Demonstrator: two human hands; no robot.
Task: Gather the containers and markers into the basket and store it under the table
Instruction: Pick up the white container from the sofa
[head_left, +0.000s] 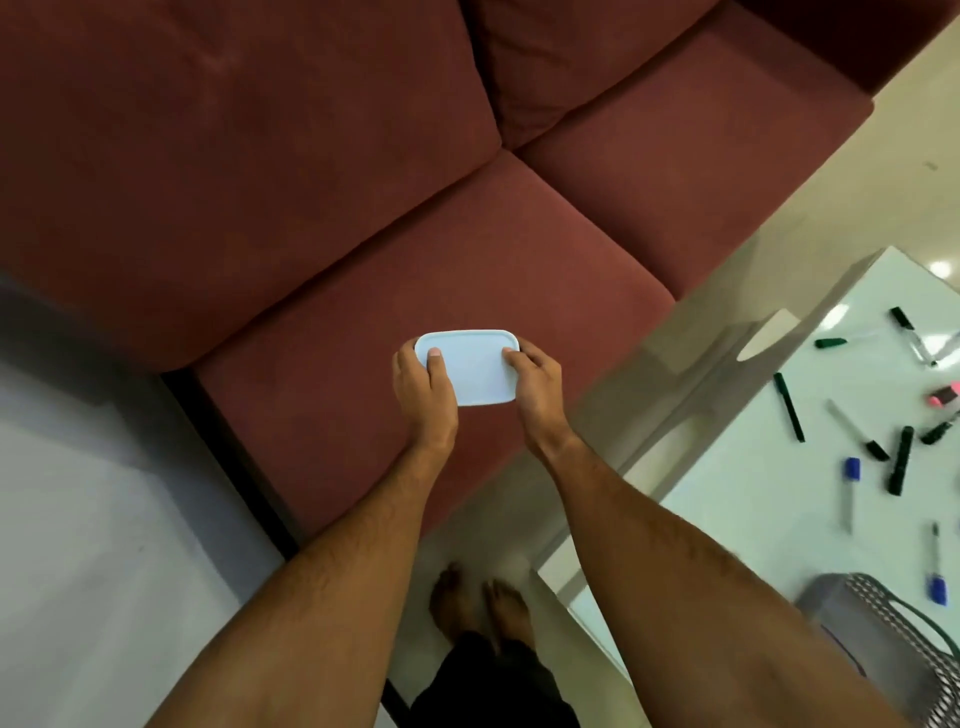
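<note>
Both forearms reach out over the sofa seat (467, 270), left hand (423, 387) and right hand (535, 387) closed on the ends of a white container (475, 369). Markers (789, 408) lie scattered across the tabletop (753, 499); the basket (883, 639) at its near edge looks empty, so most work remains.

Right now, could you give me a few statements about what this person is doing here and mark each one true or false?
1. Both the left hand and the right hand hold the white container. True.
2. The container is held over the table. False: it is over the red sofa.
3. The markers already lie in the basket. False: they are scattered on the white table.
4. The basket is at the lower right, by the table. True.
5. The person wears shoes. False: the feet are bare.
</note>
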